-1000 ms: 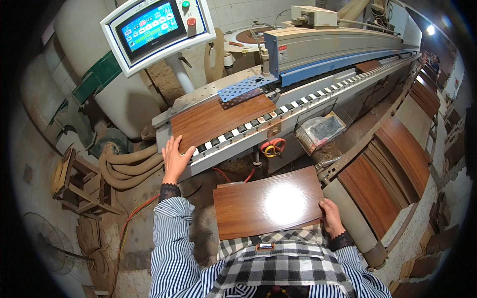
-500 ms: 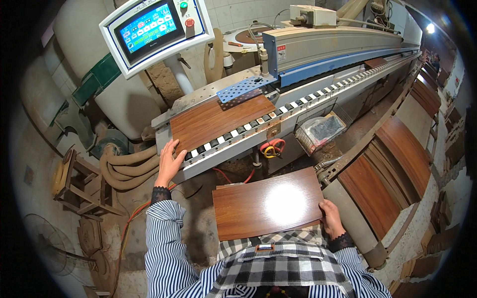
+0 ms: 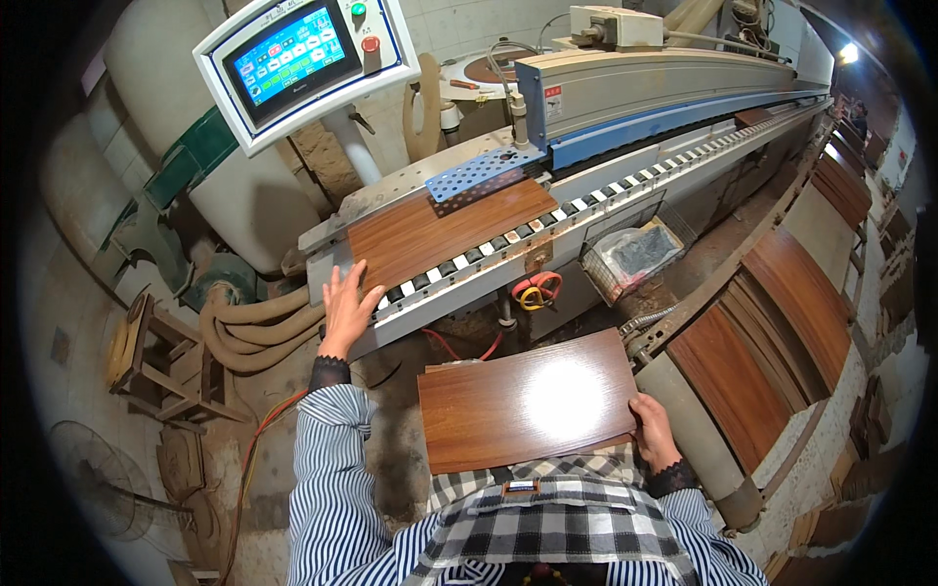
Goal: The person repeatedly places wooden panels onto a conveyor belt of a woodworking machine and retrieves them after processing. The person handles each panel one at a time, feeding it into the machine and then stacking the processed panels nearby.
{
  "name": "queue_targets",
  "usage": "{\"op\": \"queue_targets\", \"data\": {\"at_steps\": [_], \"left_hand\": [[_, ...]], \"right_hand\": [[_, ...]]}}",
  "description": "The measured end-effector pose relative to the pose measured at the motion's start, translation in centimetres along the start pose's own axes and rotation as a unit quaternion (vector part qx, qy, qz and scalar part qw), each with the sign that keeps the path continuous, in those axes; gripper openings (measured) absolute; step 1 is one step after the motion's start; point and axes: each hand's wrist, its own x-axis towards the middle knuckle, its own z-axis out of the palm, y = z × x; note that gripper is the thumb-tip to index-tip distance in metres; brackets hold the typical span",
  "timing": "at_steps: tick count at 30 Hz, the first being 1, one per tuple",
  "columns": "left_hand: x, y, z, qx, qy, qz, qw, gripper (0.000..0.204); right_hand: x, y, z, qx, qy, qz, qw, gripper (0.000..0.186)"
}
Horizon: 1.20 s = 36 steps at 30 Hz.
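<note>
My left hand (image 3: 347,308), fingers spread, is at the near-left end of a wood-grain panel (image 3: 435,236) lying on the machine bed beside a track of black and white pads (image 3: 474,255). A blue perforated plate (image 3: 469,178) overhangs the panel's far edge. My right hand (image 3: 653,430) grips the right end of another glossy brown panel (image 3: 489,405) at my lap, above the checked apron (image 3: 567,518); whether more panels lie beneath it I cannot tell.
A control screen (image 3: 293,61) stands at upper left, above hoses (image 3: 234,342) and a wooden stool (image 3: 171,361). A long blue-and-beige guard (image 3: 664,98) runs along the machine. Red cables hang below, near a wire basket (image 3: 630,259). Stacked panels (image 3: 801,303) line a rack at right, with a person far back.
The panel on the bed has slid a little to the right along the track. My left hand shifted left, then moved forward and right again. My right hand stays in place.
</note>
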Motion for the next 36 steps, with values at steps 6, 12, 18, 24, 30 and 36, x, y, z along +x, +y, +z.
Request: {"op": "queue_targets", "data": {"at_steps": [6,12,18,24,30,36], "left_hand": [[2.5,4.5,2.8,0.014,0.005,0.018,1.0,0.064],[4.2,7.4,6.0,-0.059,0.042,0.052,0.996,0.066],[3.7,6.4,5.6,-0.191,0.064,0.056,0.978,0.059],[-1.4,3.0,2.0,-0.347,0.065,0.048,0.934,0.046],[-8.6,3.5,-3.2,-0.241,0.038,0.106,0.964,0.056],[-11.4,2.2,-2.8,-0.047,-0.006,0.099,0.994,0.063]], "right_hand": [[0.2,0.5,-0.4,0.011,-0.01,-0.005,1.0,0.025],[-0.9,-0.6,0.0,-0.001,-0.066,-0.03,0.997,0.045],[-2.2,-0.9,-0.2,0.081,-0.16,-0.042,0.983,0.058],[-3.0,-2.7,0.7,0.125,-0.162,-0.072,0.976,0.063],[-0.4,-6.5,5.5,0.143,-0.212,-0.12,0.959,0.06],[5.5,-8.8,12.7,0.127,-0.274,-0.096,0.948,0.054]]}}
